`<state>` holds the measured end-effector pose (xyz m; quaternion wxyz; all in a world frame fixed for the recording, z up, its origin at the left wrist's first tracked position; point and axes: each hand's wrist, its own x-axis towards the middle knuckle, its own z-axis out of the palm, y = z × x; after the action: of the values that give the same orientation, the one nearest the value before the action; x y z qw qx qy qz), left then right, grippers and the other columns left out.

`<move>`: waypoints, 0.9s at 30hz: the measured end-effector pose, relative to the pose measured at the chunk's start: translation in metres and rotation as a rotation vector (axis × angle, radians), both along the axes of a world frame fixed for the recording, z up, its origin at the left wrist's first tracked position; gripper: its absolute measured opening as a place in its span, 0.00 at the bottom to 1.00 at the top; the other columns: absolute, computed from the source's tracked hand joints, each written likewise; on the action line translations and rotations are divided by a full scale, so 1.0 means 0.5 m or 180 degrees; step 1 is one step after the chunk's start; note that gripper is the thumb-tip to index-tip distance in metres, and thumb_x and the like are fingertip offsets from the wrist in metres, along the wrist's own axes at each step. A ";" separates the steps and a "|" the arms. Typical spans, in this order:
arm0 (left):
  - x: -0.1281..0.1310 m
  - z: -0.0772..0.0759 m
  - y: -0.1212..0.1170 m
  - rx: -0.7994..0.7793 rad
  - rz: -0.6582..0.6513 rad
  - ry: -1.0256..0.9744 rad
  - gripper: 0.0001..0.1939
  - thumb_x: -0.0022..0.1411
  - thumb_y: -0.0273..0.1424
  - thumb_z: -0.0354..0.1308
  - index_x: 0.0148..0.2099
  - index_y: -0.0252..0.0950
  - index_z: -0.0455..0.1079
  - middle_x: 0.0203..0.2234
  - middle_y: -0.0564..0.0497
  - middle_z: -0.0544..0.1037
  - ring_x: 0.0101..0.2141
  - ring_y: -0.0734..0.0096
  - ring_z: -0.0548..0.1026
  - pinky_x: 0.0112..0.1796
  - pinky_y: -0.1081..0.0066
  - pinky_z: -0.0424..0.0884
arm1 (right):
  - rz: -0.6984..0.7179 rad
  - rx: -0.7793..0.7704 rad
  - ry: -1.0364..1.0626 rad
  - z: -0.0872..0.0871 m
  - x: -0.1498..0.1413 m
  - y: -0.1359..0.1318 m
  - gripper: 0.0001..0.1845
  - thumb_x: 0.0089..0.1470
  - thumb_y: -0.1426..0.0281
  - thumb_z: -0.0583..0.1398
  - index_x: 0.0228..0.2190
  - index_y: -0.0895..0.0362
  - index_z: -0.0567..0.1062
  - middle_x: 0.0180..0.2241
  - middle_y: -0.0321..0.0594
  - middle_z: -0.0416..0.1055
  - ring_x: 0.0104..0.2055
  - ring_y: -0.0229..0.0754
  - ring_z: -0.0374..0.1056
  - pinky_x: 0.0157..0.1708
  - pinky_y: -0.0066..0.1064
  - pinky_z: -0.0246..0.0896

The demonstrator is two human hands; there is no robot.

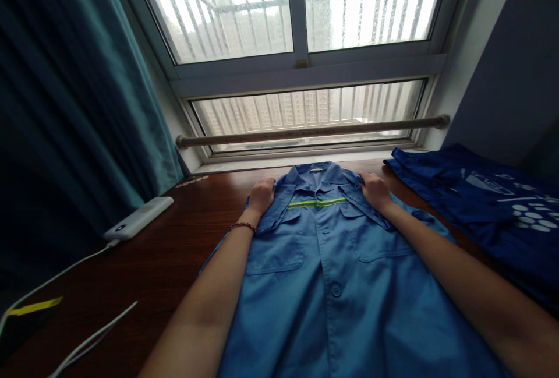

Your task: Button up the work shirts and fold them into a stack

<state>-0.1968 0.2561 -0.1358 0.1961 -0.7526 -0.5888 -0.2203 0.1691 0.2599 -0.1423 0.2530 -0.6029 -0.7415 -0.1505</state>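
Shirt (pixel 332 273) shoulders under both hands (pixel 261 194)

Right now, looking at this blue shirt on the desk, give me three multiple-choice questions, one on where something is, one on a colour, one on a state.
1. Where does the white power bank lie?
A. on the shirt
B. on the wooden table, on the side of the person's left hand
C. on the window sill

2. What colour is the stripe across the blue shirt, below its collar?
A. yellow-green
B. red
C. white

3. How is the shirt front?
A. wide open
B. closed, spread flat
C. rolled up

Answers:
1 B: it sits on the table beyond the left hand, cable attached.
2 A: the band is bright yellow-green.
3 B: the placket lies shut with a button showing, and both the left hand and the right hand rest at the shoulders.
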 end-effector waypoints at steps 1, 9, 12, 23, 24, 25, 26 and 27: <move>0.001 0.001 -0.001 0.0005 -0.0012 -0.0012 0.13 0.55 0.22 0.47 0.43 0.34 0.65 0.36 0.44 0.72 0.40 0.63 0.69 0.42 0.67 0.65 | 0.0012 0.0054 0.0013 0.001 -0.001 -0.001 0.16 0.52 0.75 0.52 0.44 0.60 0.67 0.36 0.47 0.69 0.39 0.45 0.64 0.39 0.30 0.56; 0.008 0.011 -0.012 -0.0064 0.0002 0.0087 0.11 0.55 0.25 0.48 0.40 0.35 0.67 0.36 0.45 0.72 0.41 0.63 0.68 0.43 0.66 0.64 | 0.0064 0.0203 0.0062 0.006 -0.004 -0.006 0.20 0.48 0.78 0.52 0.45 0.63 0.65 0.40 0.49 0.67 0.42 0.47 0.61 0.43 0.32 0.55; 0.010 0.013 -0.016 -0.0084 -0.0020 0.0189 0.09 0.56 0.29 0.48 0.37 0.36 0.69 0.34 0.45 0.72 0.40 0.62 0.68 0.41 0.66 0.65 | 0.0045 0.0154 0.0156 0.010 -0.005 -0.010 0.20 0.48 0.78 0.51 0.45 0.63 0.65 0.40 0.49 0.67 0.43 0.48 0.61 0.44 0.33 0.54; 0.010 0.059 -0.006 0.0005 0.0289 -0.0533 0.15 0.59 0.35 0.46 0.39 0.38 0.73 0.32 0.45 0.77 0.34 0.63 0.72 0.34 0.70 0.63 | 0.0075 -0.0328 0.1164 0.041 0.002 0.016 0.18 0.47 0.60 0.58 0.36 0.60 0.74 0.34 0.46 0.73 0.38 0.46 0.68 0.38 0.32 0.60; 0.008 0.070 -0.002 0.0082 0.0338 -0.0699 0.15 0.59 0.36 0.46 0.40 0.38 0.73 0.32 0.46 0.77 0.33 0.63 0.73 0.33 0.70 0.62 | 0.0059 -0.0326 0.1288 0.047 0.008 0.024 0.17 0.46 0.60 0.58 0.33 0.60 0.75 0.31 0.45 0.74 0.36 0.47 0.69 0.36 0.32 0.60; 0.006 0.083 0.003 0.0181 0.0362 -0.0870 0.16 0.59 0.37 0.46 0.40 0.38 0.73 0.32 0.46 0.77 0.33 0.63 0.73 0.32 0.71 0.62 | 0.0048 -0.0312 0.1476 0.054 0.015 0.033 0.16 0.45 0.60 0.59 0.29 0.61 0.76 0.29 0.44 0.74 0.34 0.46 0.69 0.35 0.32 0.61; 0.004 0.097 0.008 0.0292 0.0377 -0.1038 0.16 0.59 0.38 0.47 0.41 0.38 0.73 0.32 0.47 0.77 0.33 0.64 0.73 0.32 0.71 0.62 | 0.0040 -0.0299 0.1775 0.063 0.022 0.043 0.15 0.44 0.61 0.60 0.27 0.61 0.76 0.26 0.43 0.74 0.33 0.46 0.69 0.33 0.31 0.62; 0.002 0.112 0.013 0.0392 0.0391 -0.1189 0.16 0.58 0.38 0.47 0.40 0.37 0.73 0.31 0.47 0.78 0.33 0.64 0.73 0.31 0.72 0.62 | 0.0030 -0.0295 0.2138 0.073 0.028 0.053 0.14 0.42 0.61 0.62 0.26 0.62 0.76 0.24 0.41 0.73 0.31 0.45 0.69 0.31 0.30 0.62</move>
<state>-0.1958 0.2627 -0.0797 0.1421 -0.6479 -0.6451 -0.3793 0.1829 0.2862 -0.1059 0.4562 -0.6262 -0.6256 0.0915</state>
